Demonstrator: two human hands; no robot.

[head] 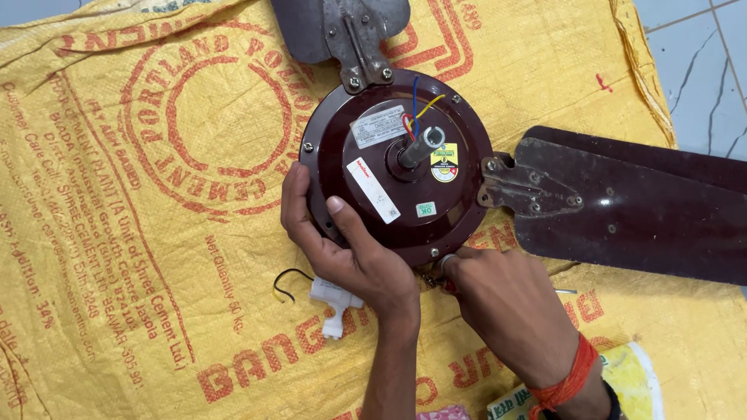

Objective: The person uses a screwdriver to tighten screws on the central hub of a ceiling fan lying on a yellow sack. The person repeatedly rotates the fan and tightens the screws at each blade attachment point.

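Head view. Ceiling fan motor housing (397,167) seen from above: round, glossy maroon, rim screws spaced around the edge, central shaft (420,148) tilted up with red, yellow and blue wires (416,109) emerging beside it. Several stickers on the top face, white, yellow and green. Lying on a yellow woven sack (156,194) printed in red, spread over a pale tiled floor (700,62).

Left hand (346,249) cupped on the housing's lower left rim: thumb laid up across the top face, fingers curled together around the edge and under it. Right hand (506,307) at the lower rim, just right of the left thumb; fingertips bunched at the rim near a screw, whether pinching anything cannot be told, hidden beneath the hand. Orange thread band (568,381) on that wrist.

Dark blade (638,202) bolted by a metal bracket (521,190) to the rim, beyond the right fingers, running off the frame. Second blade (334,23) and bracket on the far rim, opposite both hands.

Just below the left fingers, a small white plastic part (333,299) with a short black-and-yellow wire (286,284), apart from the housing. Open sack left of the left fingers, wide and bare; sack edge close beyond the right blade.
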